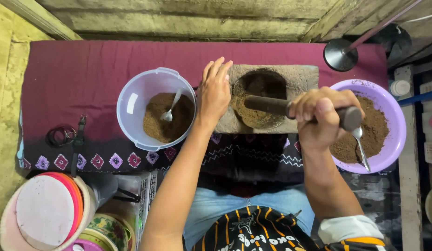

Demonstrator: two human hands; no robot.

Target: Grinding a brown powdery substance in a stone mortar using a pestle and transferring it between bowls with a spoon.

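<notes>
A grey stone mortar block (299, 76) sits on a maroon cloth (81, 74), its round hollow holding brown powder (255, 109). My right hand (323, 116) grips a dark pestle (271, 105) whose tip rests in the hollow. My left hand (215, 90) lies flat, fingers together, on the block's left edge. Left of the block, a clear plastic bowl (132, 100) holds brown powder and a metal spoon (170, 109). On the right stands a purple bowl (392, 111) with more brown powder and a spoon (361, 146).
A metal stand with a round base (339, 55) rises at the back right. Dark rings and a strap (69, 137) lie on the cloth's left. Stacked coloured plates (46, 209) and containers sit at lower left. A wooden wall (188, 18) is behind.
</notes>
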